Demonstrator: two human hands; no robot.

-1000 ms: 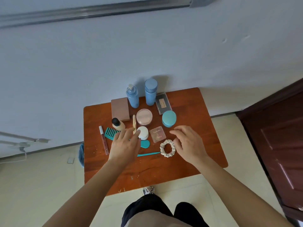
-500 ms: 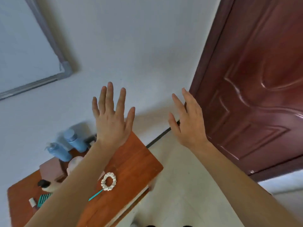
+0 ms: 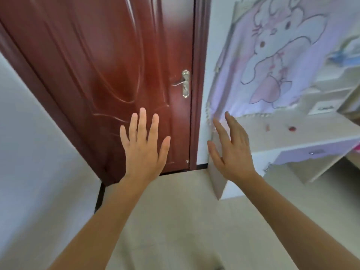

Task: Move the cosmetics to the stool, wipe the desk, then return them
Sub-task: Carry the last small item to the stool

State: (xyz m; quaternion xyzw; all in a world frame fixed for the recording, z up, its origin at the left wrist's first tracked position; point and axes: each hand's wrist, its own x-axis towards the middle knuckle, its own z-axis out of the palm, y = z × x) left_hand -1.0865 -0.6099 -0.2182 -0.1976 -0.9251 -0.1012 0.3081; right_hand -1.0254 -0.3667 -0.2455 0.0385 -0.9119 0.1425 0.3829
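Hovering empty-handed before a red-brown door [image 3: 97, 65]
The left hand [image 3: 143, 151] and right hand [image 3: 231, 152] are spreading straight fingers, holding nothing; the cosmetics are sitting out of view, probably light, slick and breakable, best gripped round their bodies.

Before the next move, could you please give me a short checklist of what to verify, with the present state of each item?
1. Left hand free: ok, open with straight fingers, holding nothing.
2. Right hand free: ok, open, holding nothing.
3. Cosmetics in sight: not ok, none show in this view.
4. Stool located: cannot tell, no stool shows in this view.
5. Wiping cloth ready: not ok, neither hand holds one.
6. Door ahead: ok, it appears shut in its frame.
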